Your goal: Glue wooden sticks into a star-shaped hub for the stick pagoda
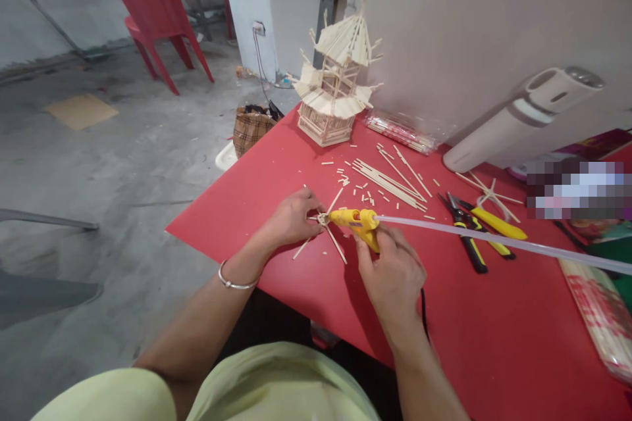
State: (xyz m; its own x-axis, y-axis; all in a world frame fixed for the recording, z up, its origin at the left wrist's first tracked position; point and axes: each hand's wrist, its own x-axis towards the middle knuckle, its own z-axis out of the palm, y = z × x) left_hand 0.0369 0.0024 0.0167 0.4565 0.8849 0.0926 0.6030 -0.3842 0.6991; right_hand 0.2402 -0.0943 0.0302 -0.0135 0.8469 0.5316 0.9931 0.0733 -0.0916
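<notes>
Pinching with nearly closed fingers, the left hand [292,218] steadies the star frame [322,218] of slim, pale sticks by its hub on the smooth red counter [474,332]. Keep it still; apply a small, even bead. The yellow plastic glue gun [366,223] points there, handle wrapped by the right hand's [395,270] fingers; a translucent glue rod [419,223] extends right.

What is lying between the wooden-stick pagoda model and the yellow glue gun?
In the head view, short stick pieces lie scattered on the red tabletop between the pagoda model and the glue gun, which the right hand holds.
</notes>
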